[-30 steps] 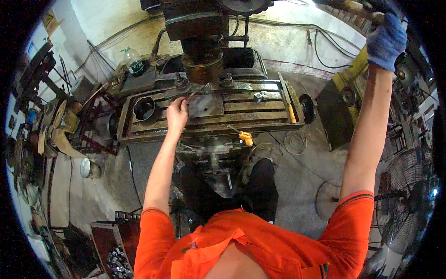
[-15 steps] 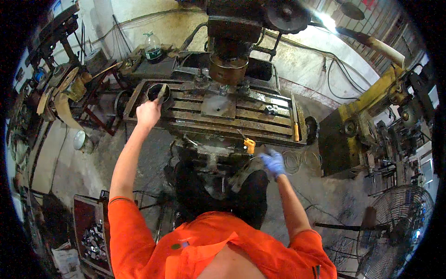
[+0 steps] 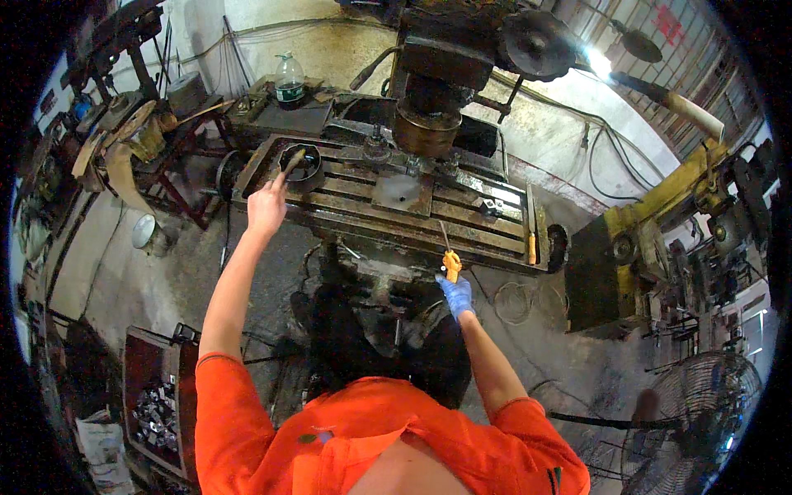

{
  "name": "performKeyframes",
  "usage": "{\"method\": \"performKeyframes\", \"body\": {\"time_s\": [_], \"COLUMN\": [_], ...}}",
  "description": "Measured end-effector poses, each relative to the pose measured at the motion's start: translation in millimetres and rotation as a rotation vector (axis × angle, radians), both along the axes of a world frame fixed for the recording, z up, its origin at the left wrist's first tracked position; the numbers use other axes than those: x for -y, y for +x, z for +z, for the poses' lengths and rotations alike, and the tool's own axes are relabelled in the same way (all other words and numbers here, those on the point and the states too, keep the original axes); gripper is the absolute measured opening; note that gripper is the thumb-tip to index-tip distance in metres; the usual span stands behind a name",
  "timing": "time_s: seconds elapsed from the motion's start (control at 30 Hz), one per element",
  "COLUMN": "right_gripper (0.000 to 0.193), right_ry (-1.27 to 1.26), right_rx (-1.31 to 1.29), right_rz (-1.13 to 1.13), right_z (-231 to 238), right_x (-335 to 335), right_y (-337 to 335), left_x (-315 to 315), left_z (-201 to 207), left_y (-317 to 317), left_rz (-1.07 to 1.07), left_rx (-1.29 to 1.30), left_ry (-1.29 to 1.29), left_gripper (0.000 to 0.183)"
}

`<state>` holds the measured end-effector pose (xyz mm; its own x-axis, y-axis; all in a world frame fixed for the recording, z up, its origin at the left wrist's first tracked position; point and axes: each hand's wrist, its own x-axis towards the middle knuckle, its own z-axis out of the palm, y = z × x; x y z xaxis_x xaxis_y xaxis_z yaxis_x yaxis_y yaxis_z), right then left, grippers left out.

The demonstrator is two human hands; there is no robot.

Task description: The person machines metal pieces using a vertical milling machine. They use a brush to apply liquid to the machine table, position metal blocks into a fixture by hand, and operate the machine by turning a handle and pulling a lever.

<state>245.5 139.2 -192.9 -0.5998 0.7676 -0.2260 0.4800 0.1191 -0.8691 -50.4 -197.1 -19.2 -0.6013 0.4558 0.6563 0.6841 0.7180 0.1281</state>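
Note:
My bare left hand (image 3: 266, 210) is closed round a brush (image 3: 293, 162), whose pale end reaches over a dark round pot (image 3: 311, 175) at the left end of the machine table. What is in the pot is too dark to tell. My right hand (image 3: 456, 297), in a blue glove, grips the lower part of a yellow air blow gun (image 3: 450, 262) at the table's front edge. Its thin nozzle points up and away from me. Beyond it, a flat metal plate (image 3: 402, 193) lies mid-table under the machine's spindle head (image 3: 426, 128).
Small dark blocks (image 3: 493, 208) sit right of the plate. A file with an orange handle (image 3: 532, 247) lies at the table's right end. A bin of metal pieces (image 3: 157, 415) stands lower left, a fan (image 3: 701, 412) lower right. A bottle (image 3: 289, 82) stands behind.
My gloved right hand has moved left and taken hold of the air blow gun. My left hand stays by the pot with the brush. The whole view has shifted slightly.

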Motion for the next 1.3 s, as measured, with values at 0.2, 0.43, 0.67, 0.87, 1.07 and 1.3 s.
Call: {"method": "performKeyframes", "body": {"time_s": [0.2,0.43,0.67,0.87,1.07,1.3], "right_gripper": [0.024,0.036,0.025,0.022,0.057,0.051], "right_ry": [0.125,0.121,0.173,0.130,0.062,0.208], "right_rx": [-0.164,-0.544,-0.531,-0.473,-0.350,-0.259], "right_rz": [0.026,-0.104,-0.046,0.144,0.332,0.408], "right_z": [32,80,123,175,202,207], "right_x": [16,25,-13,7,48,62], "right_y": [8,18,65,74,61,56], "left_x": [23,62,87,33,-15,-20], "left_z": [-1,-1,23,18,-18,-25], "left_y": [12,28,33,0,-39,-38], "left_rz": [0.008,-0.040,-0.091,-0.280,-0.326,-0.200], "left_rx": [-0.030,0.092,0.076,1.029,1.115,1.071], "left_ry": [-0.006,0.053,0.270,1.206,1.482,1.376], "left_gripper": [0.028,0.027,0.024,0.035,0.040,0.038]}}
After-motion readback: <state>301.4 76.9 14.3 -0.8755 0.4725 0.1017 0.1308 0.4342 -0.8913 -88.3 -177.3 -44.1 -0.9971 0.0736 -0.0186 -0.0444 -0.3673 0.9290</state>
